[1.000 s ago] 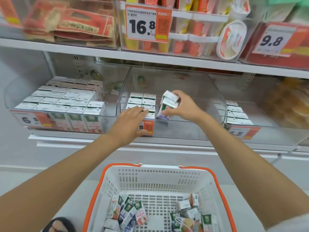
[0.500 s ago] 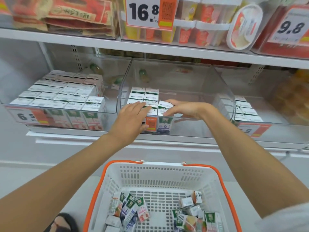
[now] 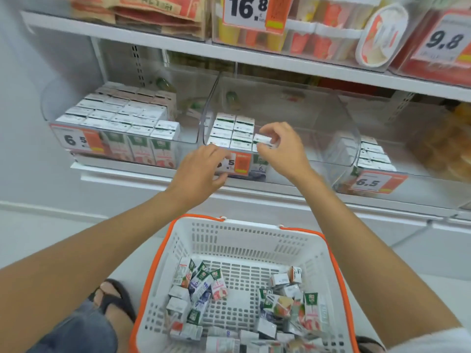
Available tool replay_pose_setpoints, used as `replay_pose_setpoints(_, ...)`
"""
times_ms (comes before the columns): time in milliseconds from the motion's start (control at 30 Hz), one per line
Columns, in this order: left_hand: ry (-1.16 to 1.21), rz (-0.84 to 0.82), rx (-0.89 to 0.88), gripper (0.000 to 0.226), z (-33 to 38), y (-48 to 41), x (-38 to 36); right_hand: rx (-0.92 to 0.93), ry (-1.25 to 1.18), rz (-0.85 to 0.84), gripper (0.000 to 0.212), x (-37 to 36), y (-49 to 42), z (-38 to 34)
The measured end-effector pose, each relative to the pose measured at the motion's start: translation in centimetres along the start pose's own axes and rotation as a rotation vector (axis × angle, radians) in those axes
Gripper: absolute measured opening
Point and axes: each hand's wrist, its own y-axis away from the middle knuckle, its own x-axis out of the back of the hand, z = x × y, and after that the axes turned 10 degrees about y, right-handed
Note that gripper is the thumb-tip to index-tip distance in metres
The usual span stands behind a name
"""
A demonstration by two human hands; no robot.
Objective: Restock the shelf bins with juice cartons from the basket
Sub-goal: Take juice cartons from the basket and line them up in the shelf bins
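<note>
Centre frame: right hand (image 3: 283,146) pinches a juice carton (image 3: 263,139) standing front-row in the middle bin (image 3: 321,115); left hand (image 3: 201,167) slack-fingered against the bin's price label (image 3: 240,162); basket (image 3: 254,224), lower centre, holds loose cartons (image 3: 201,284).

White metal shelves (image 3: 163,48) stand against a pale grey wall (image 3: 23,110) above a light, evenly lit floor (image 3: 51,233).

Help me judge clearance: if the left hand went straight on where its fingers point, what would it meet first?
Probably the price tag on the clear front wall of the middle bin; the left hand sits just before it, fingertips aimed up-right, though depth is unclear and it may already touch.
</note>
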Motion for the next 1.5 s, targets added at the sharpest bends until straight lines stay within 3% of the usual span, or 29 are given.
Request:
replay_pose_setpoints(100,0.168,-0.147,0.222,0.036,-1.9,4.7,-1.7,0.059,-0.013,0.080,0.013,-2.6,4.2,-0.8)
replay_pose_setpoints(167,0.212,-0.248,0.357,0.035,-3.8,8.3,-3.2,0.098,0.045,0.018,0.014,-5.5,7.6,-0.2)
replay_pose_setpoints(233,0.217,-0.304,0.448,0.036,-5.9,11.8,-4.5,0.066,0.085,-0.175,0.015,-9.1,11.2,1.3)
replay_pose_setpoints(333,0.224,-0.360,0.553,0.038,-8.7,15.8,-6.0,-0.164,-0.013,-0.581,0.024,-15.1,16.2,4.3)
replay_pose_setpoints(533,0.234,-0.359,0.604,0.037,-11.3,18.6,-7.6,-0.585,-0.013,-1.079,0.073,-26.6,21.9,6.5)
replay_pose_setpoints(667,0.245,-0.370,0.614,0.036,-12.0,19.3,-8.0,-0.554,0.125,-1.072,0.058,-31.4,25.2,5.7)
replay_pose_setpoints(800,0.276,-0.344,0.615,0.034,-11.5,18.9,-8.7,-0.796,-0.273,-0.868,0.032,-30.7,25.6,4.9)
replay_pose_setpoints(933,0.462,-0.353,0.642,0.042,-9.6,17.8,-10.0,-0.712,-0.417,-0.722,0.033,-25.4,21.0,6.0)
replay_pose_setpoints(1067,0.768,-0.518,0.906,0.077,-7.6,15.8,-11.6,-0.550,-0.717,-0.822,0.036,-19.8,16.2,6.0)
replay_pose_setpoints(1167,0.982,-0.526,1.101,0.053,-7.5,15.7,-12.3,-0.518,-0.826,-0.937,0.042,-19.1,15.9,6.7)
replay_pose_setpoints(1233,0.982,-0.456,1.173,0.041,-8.0,16.1,-12.3,-0.581,-0.760,-0.946,0.048,-20.4,17.1,7.9)
replay_pose_setpoints(1300,1.021,-0.394,1.218,0.037,-8.8,16.7,-12.1,-0.613,-0.525,-0.947,0.056,-22.9,19.1,9.4)
replay_pose_setpoints(1400,1.037,-0.367,1.218,0.038,-9.7,16.9,-11.6,-0.616,-0.255,-1.022,0.074,-27.1,22.4,11.0)
replay_pose_setpoints(1500,1.009,-0.383,1.187,0.041,-10.0,16.8,-11.6,-0.591,-0.131,-1.084,0.076,-29.7,24.4,11.5)
